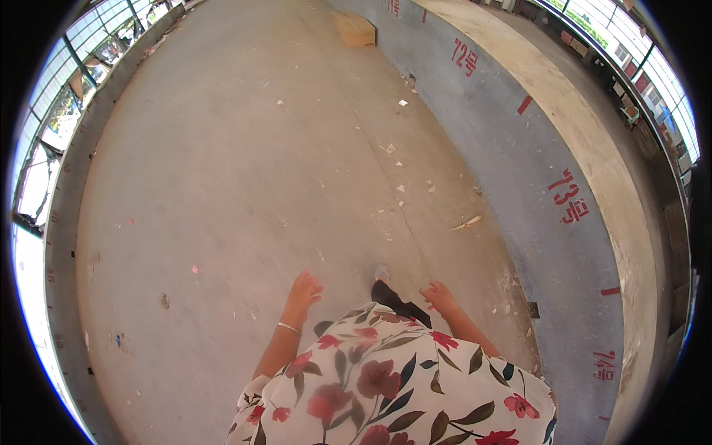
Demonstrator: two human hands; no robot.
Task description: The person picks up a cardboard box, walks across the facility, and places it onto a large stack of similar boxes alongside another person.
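Note:
My left hand (303, 291) hangs over the concrete floor with its fingers loosely spread and nothing in it. A thin light bracelet (288, 326) circles that wrist. On the other side of my body, my right hand (439, 296) is empty too, its fingers slightly bent and apart. Neither hand touches anything. Between them one shoe (381, 273) and a dark trouser leg (400, 304) show below a white floral top (400, 371).
A low grey wall (504, 148) with red painted markings runs along the right, topped by a tan ledge (549, 89). Far ahead, a cardboard box (356, 31) stands against it. Paper scraps (403, 102) litter the floor (222, 170). Another low wall (65, 245) with windows bounds the left.

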